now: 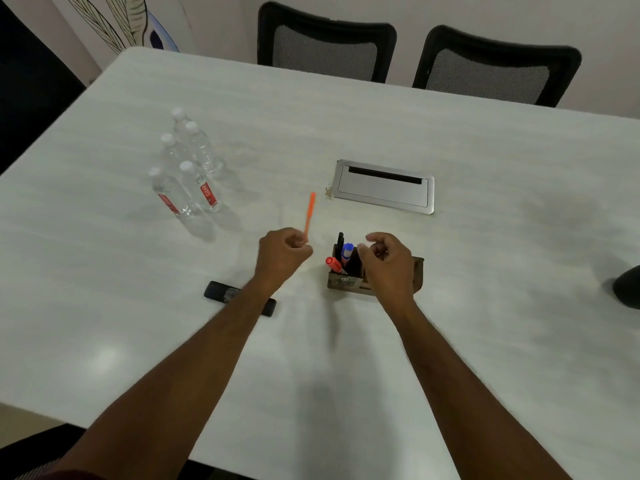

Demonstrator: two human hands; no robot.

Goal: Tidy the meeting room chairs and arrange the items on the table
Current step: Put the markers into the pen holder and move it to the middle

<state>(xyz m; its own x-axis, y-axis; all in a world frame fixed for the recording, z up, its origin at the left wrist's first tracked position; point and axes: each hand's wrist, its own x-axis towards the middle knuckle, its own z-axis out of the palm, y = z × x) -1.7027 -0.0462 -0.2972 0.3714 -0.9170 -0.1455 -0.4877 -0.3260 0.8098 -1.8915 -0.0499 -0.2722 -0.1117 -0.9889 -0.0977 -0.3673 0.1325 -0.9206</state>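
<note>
Pale tabletop [381,126], faint wood-grain streaks, soft ceiling glare near its near-left corner. Behind it we note a plain off-white wall [450,12] with a line drawing of leaves [104,22] beyond the far-left corner.

Two black mesh-back chairs [327,51] [491,69] sit side by side, tucked against the far edge.

Set flush into the tabletop near its middle is a brushed-metal cable hatch [382,187], lid down.

Toward the left edge we count five clear water bottles [187,168], white caps, upright, clustered close. The two nearest show red labels.

Near the middle, on the near side of the hatch, stands a wooden pen holder [343,284]. A red marker [333,264], a blue-capped marker [347,251] and a black pen [340,239] stand in its left compartment.

The left hand [280,254], just left of the holder, pinches an orange pen [309,216] by its lower end. The pen points up and away, clear of the tabletop.

The right hand [388,268] is above the holder's right part, fingers loosely curled and holding nothing. We cannot tell whether it touches the wood.

A flat black object [216,290] lies on the tabletop under the left forearm, partly covered by it. We cannot tell what it is.

A dark rounded shape [627,289] is cut off at the right edge.
</note>
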